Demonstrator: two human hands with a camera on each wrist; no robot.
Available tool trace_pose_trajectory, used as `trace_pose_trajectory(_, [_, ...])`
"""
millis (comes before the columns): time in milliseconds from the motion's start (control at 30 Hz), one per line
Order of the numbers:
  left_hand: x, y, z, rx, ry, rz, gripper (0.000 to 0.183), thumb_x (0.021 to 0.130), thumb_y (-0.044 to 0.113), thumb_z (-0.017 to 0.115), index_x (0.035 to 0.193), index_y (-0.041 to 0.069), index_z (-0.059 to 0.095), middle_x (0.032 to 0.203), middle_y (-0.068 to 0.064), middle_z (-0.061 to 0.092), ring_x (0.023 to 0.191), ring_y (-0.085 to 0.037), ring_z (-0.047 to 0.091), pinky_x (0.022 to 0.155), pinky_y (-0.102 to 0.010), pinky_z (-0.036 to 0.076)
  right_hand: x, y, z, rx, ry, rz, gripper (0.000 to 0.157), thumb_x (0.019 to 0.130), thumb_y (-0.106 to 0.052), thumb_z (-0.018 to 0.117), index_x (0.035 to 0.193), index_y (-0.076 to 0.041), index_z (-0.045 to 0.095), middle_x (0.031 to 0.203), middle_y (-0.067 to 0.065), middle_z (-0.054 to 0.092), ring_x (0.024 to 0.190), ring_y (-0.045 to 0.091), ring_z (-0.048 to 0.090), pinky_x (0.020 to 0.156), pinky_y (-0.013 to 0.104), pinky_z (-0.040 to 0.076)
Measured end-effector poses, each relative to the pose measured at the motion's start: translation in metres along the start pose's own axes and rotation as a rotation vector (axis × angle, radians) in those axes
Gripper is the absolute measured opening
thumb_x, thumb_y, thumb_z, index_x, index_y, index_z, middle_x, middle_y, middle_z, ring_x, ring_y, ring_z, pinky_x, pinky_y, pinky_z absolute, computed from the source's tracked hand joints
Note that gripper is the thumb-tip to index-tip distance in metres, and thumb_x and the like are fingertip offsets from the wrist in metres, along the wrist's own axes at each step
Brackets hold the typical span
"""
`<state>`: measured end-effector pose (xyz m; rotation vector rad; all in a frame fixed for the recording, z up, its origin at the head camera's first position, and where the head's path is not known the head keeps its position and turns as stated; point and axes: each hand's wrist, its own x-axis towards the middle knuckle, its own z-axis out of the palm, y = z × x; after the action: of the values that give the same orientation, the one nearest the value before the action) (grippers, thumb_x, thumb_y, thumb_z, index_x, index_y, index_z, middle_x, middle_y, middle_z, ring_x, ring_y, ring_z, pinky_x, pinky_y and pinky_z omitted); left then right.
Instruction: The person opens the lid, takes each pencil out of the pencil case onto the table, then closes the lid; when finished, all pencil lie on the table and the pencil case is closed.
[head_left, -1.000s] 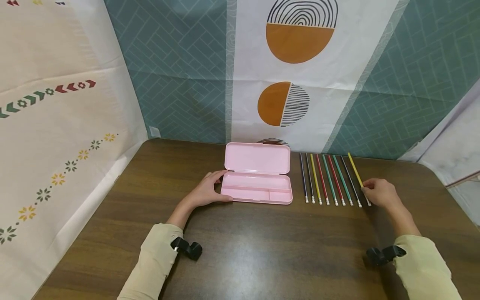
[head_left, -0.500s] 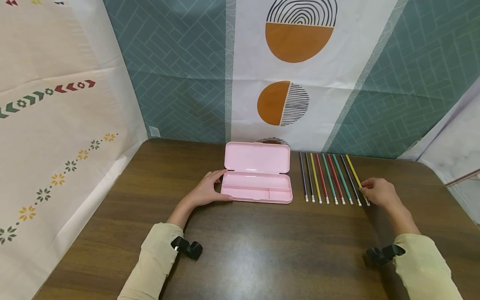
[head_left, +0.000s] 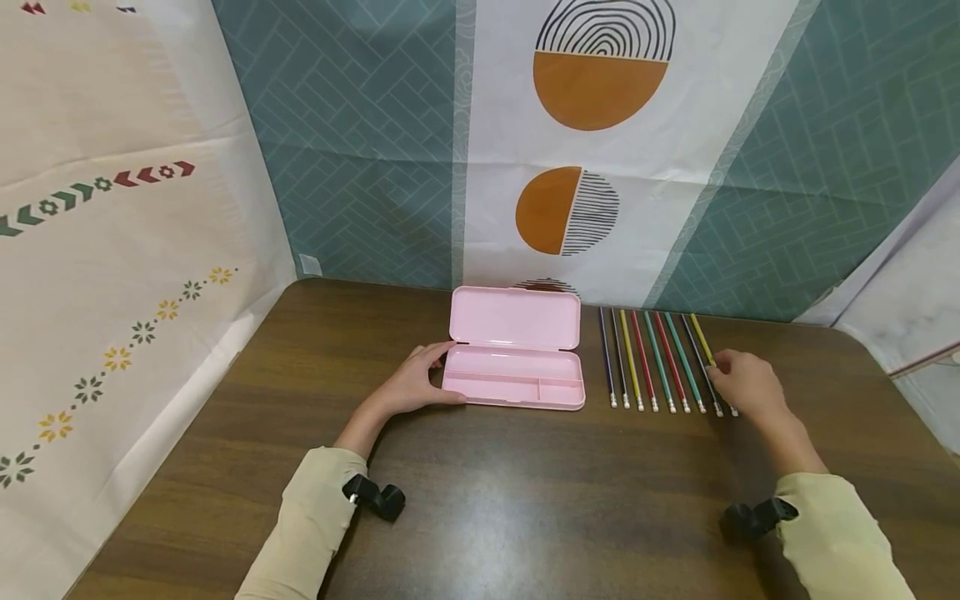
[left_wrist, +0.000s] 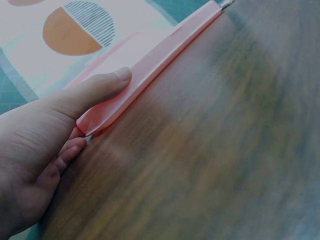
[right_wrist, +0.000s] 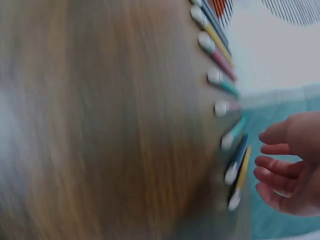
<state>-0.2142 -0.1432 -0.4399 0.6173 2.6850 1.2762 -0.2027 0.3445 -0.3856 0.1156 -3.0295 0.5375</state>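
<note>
An open pink pencil case (head_left: 514,318) lies at the back of the wooden table, its lid raised and its compartments bare. My left hand (head_left: 408,383) grips the left end of the case, the thumb (left_wrist: 107,85) on its front edge and the fingers behind. To the right, several pencils lie side by side, white erasers toward me. Over the rightmost yellow pencil (head_left: 702,337) hovers my right hand (head_left: 750,387), close to a dark pencil (head_left: 694,348). In the right wrist view its fingers are loosely bent and apart from the pencils.
A patterned cloth (head_left: 360,150) hangs behind the table's (head_left: 480,500) back edge. Another cloth (head_left: 112,292) with flower motifs covers the left side. Black camera mounts (head_left: 375,497) sit on both wrists.
The far end of the yellow pencil has swung left, bringing it alongside the row. My right hand has let go of it and shifted slightly left. The left hand stays on the case.
</note>
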Motion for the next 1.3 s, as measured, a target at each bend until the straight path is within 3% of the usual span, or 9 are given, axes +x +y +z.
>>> trace_pose_trajectory(133, [0.0,-0.001,0.001,-0.004,-0.001,-0.005,0.092,0.072,0.034,0.085,0.146,0.005,0.04,0.128,-0.013,0.051,0.107,-0.025,0.044,0.087,-0.042,0.04,0.003,-0.029,0.004,0.033,0.032,-0.117,0.028,0.092,-0.007,0.057,0.108,0.016,0.061,0.096,0.031,0.063,0.089,0.047,0.059,0.073,0.058,0.045])
trace_pose_trajectory(300, [-0.001,0.0,0.0,-0.004,0.006,0.002,0.092,0.071,0.034,0.086,0.146,0.004,0.041,0.129,-0.014,0.051,0.108,-0.025,0.044,0.088,-0.042,0.04,0.009,-0.069,0.013,0.078,0.014,-0.274,0.023,0.091,-0.002,0.061,0.108,0.013,0.064,0.091,0.023,0.063,0.082,0.036,0.06,0.074,0.052,0.045])
trace_pose_trajectory(633, [-0.004,-0.003,-0.001,0.004,0.0,0.005,0.091,0.072,0.035,0.085,0.146,0.006,0.041,0.129,-0.012,0.051,0.108,-0.025,0.044,0.087,-0.042,0.041,0.023,-0.136,0.049,0.143,-0.006,-0.498,0.016,0.084,0.005,0.068,0.1,0.007,0.07,0.087,0.014,0.066,0.076,0.025,0.061,0.07,0.042,0.051])
trace_pose_trajectory(867, [-0.005,-0.003,0.0,-0.011,-0.001,0.005,0.091,0.073,0.035,0.084,0.147,0.006,0.04,0.131,-0.013,0.05,0.11,-0.026,0.043,0.088,-0.044,0.04,0.033,-0.163,0.068,0.176,-0.195,-0.506,0.015,0.086,0.002,0.068,0.1,0.002,0.073,0.091,0.012,0.071,0.081,0.022,0.063,0.079,0.04,0.052])
trace_pose_trajectory(1067, [-0.003,-0.003,0.0,0.002,-0.002,0.01,0.092,0.072,0.036,0.085,0.147,0.005,0.04,0.13,-0.013,0.05,0.109,-0.025,0.044,0.088,-0.043,0.04,0.045,-0.173,0.072,0.231,-0.328,-0.495,0.013,0.085,0.005,0.069,0.095,0.001,0.075,0.091,0.011,0.072,0.08,0.02,0.062,0.079,0.037,0.052])
trace_pose_trajectory(1200, [-0.002,-0.002,-0.001,-0.001,-0.006,0.012,0.093,0.072,0.036,0.085,0.147,0.005,0.04,0.131,-0.012,0.05,0.109,-0.025,0.044,0.088,-0.043,0.04,0.051,-0.173,0.071,0.261,-0.389,-0.466,0.013,0.084,0.006,0.07,0.095,0.003,0.075,0.088,0.01,0.071,0.074,0.017,0.06,0.075,0.033,0.053])
trace_pose_trajectory(1300, [-0.001,-0.001,-0.001,-0.002,-0.005,0.01,0.093,0.072,0.036,0.085,0.147,0.005,0.04,0.129,-0.013,0.05,0.109,-0.025,0.044,0.088,-0.043,0.04,0.053,-0.172,0.07,0.231,-0.389,-0.485,0.013,0.084,0.004,0.07,0.096,0.002,0.075,0.088,0.009,0.071,0.074,0.017,0.059,0.075,0.033,0.053])
